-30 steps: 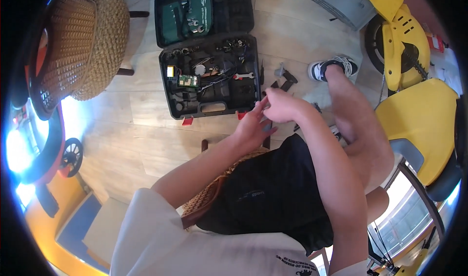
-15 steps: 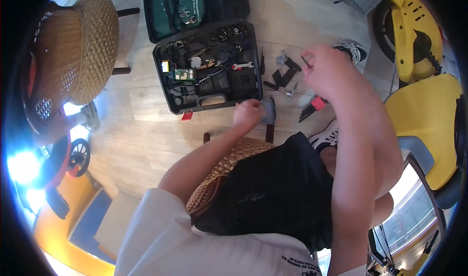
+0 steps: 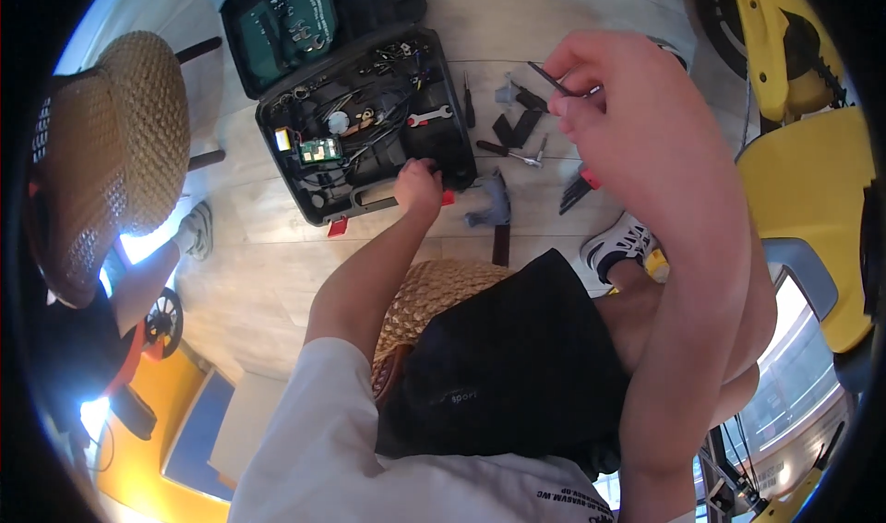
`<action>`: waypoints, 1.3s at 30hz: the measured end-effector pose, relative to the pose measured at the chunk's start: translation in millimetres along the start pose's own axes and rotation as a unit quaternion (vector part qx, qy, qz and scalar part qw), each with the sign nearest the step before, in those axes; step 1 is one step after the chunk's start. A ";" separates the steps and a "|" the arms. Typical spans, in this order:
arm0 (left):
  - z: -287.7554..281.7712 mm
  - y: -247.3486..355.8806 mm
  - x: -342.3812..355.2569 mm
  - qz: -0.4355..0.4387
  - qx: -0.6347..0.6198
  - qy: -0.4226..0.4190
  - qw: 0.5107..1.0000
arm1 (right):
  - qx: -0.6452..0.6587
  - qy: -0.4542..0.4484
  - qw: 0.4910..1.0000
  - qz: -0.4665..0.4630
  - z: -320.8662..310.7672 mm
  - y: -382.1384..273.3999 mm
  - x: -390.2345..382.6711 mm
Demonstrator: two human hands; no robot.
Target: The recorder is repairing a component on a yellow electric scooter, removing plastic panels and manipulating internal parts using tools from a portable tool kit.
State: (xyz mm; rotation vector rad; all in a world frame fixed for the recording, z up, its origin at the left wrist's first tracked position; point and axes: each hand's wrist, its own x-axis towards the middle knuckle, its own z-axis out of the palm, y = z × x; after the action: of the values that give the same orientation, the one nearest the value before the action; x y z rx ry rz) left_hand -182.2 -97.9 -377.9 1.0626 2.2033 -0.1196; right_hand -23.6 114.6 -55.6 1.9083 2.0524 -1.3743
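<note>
Head view shows the right hand point(image 3: 628, 108) pinching a thin dark tool point(image 3: 546, 74), to the right of the open toolbox point(image 3: 443, 144). Whether the left hand point(image 3: 418, 189), over the toolbox's front edge, grips something, I cannot tell. Steady pinch and slow reach should serve well.

One head-worn fisheye, left of the pair. Faces steeply down, over the black shorts point(image 3: 508, 366) to the floor point(image 3: 268, 274). Near on the white shirt point(image 3: 318, 412) at 7 o'clock; toolbox point(image 3: 452, 144) farther off at 11, yellow seat point(image 3: 812, 218) at 3. Straight lines bow outward.
</note>
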 end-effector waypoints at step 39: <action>-255.2 90.5 -99.1 0.367 -0.469 0.113 0.795 | 0.000 0.104 0.937 -0.333 32.7 -4.4 -28.7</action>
State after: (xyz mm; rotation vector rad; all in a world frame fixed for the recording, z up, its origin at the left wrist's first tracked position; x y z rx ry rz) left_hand -210.6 -12.7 -103.9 1.2271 1.4866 1.3542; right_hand -37.2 73.0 -57.2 1.4519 2.9830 -1.2794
